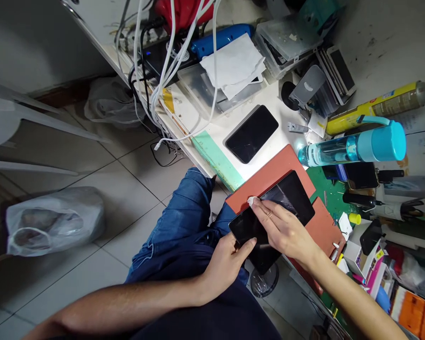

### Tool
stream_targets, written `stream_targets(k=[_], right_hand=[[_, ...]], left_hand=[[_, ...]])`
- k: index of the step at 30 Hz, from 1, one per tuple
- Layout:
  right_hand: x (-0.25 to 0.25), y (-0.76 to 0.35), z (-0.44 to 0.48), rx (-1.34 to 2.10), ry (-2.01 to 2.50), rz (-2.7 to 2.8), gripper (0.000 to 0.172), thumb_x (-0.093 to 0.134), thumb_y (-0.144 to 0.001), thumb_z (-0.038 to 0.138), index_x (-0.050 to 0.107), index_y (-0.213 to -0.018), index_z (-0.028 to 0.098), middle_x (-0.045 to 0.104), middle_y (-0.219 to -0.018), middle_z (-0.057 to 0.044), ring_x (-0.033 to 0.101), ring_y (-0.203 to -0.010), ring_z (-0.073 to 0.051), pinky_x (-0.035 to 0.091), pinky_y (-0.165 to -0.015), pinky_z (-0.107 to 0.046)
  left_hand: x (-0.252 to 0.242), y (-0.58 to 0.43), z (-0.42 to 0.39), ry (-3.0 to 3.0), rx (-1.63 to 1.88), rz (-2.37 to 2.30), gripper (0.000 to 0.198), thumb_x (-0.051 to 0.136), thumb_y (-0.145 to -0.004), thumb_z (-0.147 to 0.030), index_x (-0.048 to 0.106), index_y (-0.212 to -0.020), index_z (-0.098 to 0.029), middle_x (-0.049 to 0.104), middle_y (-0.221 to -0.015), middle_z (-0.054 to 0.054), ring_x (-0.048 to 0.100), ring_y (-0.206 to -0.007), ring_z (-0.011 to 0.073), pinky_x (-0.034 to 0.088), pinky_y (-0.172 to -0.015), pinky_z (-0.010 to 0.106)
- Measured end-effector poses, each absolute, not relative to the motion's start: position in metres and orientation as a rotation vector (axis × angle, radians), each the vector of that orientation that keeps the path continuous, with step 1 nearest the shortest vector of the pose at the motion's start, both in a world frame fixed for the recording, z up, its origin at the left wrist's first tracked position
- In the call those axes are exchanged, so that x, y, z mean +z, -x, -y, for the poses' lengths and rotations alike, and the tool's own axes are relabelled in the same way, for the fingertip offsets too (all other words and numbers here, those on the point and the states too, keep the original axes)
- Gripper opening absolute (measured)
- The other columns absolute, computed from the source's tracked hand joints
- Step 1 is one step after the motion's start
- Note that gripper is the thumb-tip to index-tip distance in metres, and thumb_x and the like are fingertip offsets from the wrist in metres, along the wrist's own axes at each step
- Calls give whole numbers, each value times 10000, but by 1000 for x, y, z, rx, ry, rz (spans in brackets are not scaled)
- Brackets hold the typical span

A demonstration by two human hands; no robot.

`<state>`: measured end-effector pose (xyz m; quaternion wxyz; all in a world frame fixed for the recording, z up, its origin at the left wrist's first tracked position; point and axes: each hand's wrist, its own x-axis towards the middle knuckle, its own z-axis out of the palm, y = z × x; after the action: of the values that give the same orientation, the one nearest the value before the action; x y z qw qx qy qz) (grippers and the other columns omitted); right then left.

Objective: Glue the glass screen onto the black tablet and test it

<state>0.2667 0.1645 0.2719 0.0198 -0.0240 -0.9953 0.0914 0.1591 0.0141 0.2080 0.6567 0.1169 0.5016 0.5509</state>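
Observation:
A black tablet (290,193) with a glossy dark screen lies at a slant over the reddish-brown mat (269,170). Its near end projects past the bench edge, above my lap. My left hand (225,259) grips the near corner, thumb on top and fingers beneath. My right hand (281,229) presses a small crumpled white tissue (252,201) against the tablet's edge with its fingertips. Part of the screen is hidden under that hand. Another dark flat part (264,259) shows below the tablet; I cannot tell whether it is joined to it.
A black phone (252,133) lies on the white bench beside the mat. A blue water bottle (354,146) and yellow spray can (378,106) stand behind. White cables (173,71) hang over the bench edge. Small boxes and tools crowd the right. A plastic bag (55,219) sits on the floor.

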Motion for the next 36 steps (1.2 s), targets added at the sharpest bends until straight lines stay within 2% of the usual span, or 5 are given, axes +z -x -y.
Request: stream_targets(k=[5, 21, 26, 32, 36], right_hand=[[271, -261, -158, 343, -189, 3036, 441, 525, -1055, 81, 608, -1459, -73, 713, -1440, -264, 669, -1382, -334, 639, -1123, -422], [271, -272, -188, 172, 198, 3027, 609, 496, -1068, 21, 377, -1665, -11, 674, -1487, -277, 616, -1466, -333, 647, -1123, -482], [264, -274, -170, 214, -106, 3050, 483, 513, -1093, 94, 529, -1562, -22, 722, -1437, -238, 676, -1397, -304, 636, -1141, -420], [264, -280, -184, 134, 364, 3015, 688, 527, -1056, 6, 298, -1704, 2, 632, -1540, -275, 591, -1490, -338, 626, -1158, -481], [265, -274, -177, 207, -17, 3019, 529, 553, -1075, 74, 481, -1579, -69, 730, -1404, -273, 673, -1393, -328, 644, -1128, -423]], left_hand=[[207, -160, -13, -262, 1265, -1136, 308, 740, -893, -468, 610, -869, -189, 602, -824, 7, 538, -781, 177, 506, -718, 292], [209, -156, -15, -285, 1156, -1197, 429, 697, -943, -579, 523, -796, -216, 370, -679, -62, 302, -629, 124, 302, -550, 264], [208, -156, -15, -312, 1175, -1205, 449, 704, -906, -626, 601, -852, -193, 525, -771, -5, 402, -698, 157, 399, -593, 278], [211, -156, -14, -311, 1102, -1221, 471, 676, -932, -647, 549, -804, -212, 343, -693, -56, 259, -640, 128, 284, -545, 269], [210, -154, -15, -333, 1132, -1238, 452, 685, -915, -623, 556, -780, -211, 422, -702, -36, 316, -648, 138, 322, -551, 267]])
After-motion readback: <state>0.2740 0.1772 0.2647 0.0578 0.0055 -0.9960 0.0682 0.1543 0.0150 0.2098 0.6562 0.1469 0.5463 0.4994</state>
